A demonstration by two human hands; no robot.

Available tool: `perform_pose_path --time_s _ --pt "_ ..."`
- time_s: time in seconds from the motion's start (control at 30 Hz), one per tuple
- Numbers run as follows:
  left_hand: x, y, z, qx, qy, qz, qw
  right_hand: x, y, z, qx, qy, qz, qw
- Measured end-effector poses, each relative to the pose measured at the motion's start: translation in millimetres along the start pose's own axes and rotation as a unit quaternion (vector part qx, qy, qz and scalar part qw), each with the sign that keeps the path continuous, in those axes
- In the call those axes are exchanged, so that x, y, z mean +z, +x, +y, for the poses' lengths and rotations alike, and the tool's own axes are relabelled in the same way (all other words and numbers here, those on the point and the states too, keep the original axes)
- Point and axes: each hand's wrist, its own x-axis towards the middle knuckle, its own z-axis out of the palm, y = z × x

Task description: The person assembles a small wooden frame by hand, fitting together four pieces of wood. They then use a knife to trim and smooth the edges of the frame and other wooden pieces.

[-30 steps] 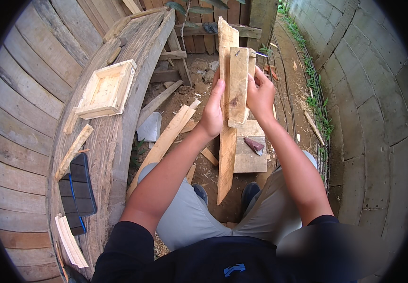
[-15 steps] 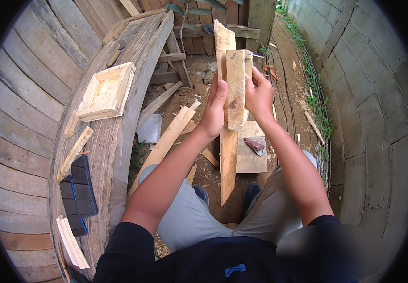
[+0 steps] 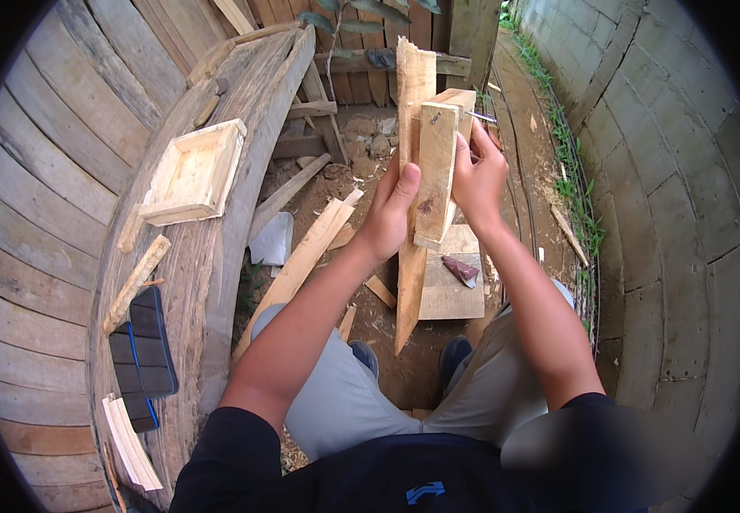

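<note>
My left hand (image 3: 390,218) is wrapped round a long rough-edged wooden board (image 3: 411,291) held upright, its thumb on the near side and its fingers hidden behind. Beside the board stands a small wooden frame (image 3: 435,184), turned on its side, with a nail head showing near its upper end. My right hand (image 3: 481,178) grips this frame's right side with bent fingers. A thin pale rod (image 3: 481,116), perhaps a nail or pencil, sticks out to the right above those fingers; how it is held I cannot tell.
On the thick plank bench (image 3: 216,282) at left lie a shallow wooden box (image 3: 192,171), wood strips (image 3: 136,282) and dark blue-edged panels (image 3: 145,342). A wooden block (image 3: 453,301) bearing a brown cone-shaped packet (image 3: 460,271) stands between my feet. A block wall (image 3: 652,197) runs along the right.
The wooden frame and both hands have shifted slightly right and down. The frame has turned, showing more of its top end, and the long board's lower tip has risen a little.
</note>
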Motion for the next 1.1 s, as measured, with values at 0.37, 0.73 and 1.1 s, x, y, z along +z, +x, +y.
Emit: perform_pose_path --time_s 0.37,0.73,1.1 --pt "8.1 -12.9 0.7 0.160 0.172 -0.069 0.970 -26.6 5.5 -14.9 -0.172 0.004 0.008 0.985" --pt "5.8 -21.3 -18.0 0.102 0.118 -0.064 0.986 -25.3 11.9 -13.5 -0.161 -0.014 0.044 0.986" --pt "-0.8 7.6 -12.5 -0.096 -0.151 0.150 0.972 -24.6 8.8 -23.0 0.012 -0.325 -0.085 0.942"
